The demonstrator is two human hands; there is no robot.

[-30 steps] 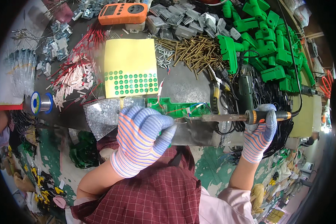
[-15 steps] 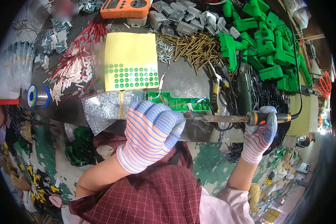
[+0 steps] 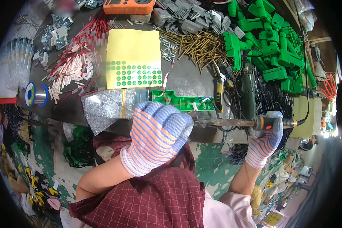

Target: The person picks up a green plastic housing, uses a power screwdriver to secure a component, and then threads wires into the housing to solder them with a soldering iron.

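Note:
My right hand [image 3: 268, 136], in a striped knit glove, grips the handle of a soldering iron [image 3: 233, 122]. The iron lies almost level, its tip pointing left toward my other hand. My left hand [image 3: 159, 133], gloved alike, is closed with the fingers curled in; whatever they pinch is hidden from this view. Just beyond the knuckles rests a green plastic housing [image 3: 174, 99] with thin red, white and blue wires across it. A small blurred piece between the iron's tip and my left fingers cannot be made out.
A yellow sheet of round green stickers [image 3: 135, 49] lies beyond the housing, with bubble wrap [image 3: 98, 110] nearer. A solder spool [image 3: 37, 95] stands left. Brass screws [image 3: 201, 49], grey heat sinks [image 3: 180, 17] and green housings [image 3: 271, 41] are piled behind. Yellow-handled pliers [image 3: 219, 95] lie right.
The soldering iron and my right hand have dropped slightly. My left hand has shifted a little to the right and stays closed. The bench contents appear unchanged apart from a slight view shift.

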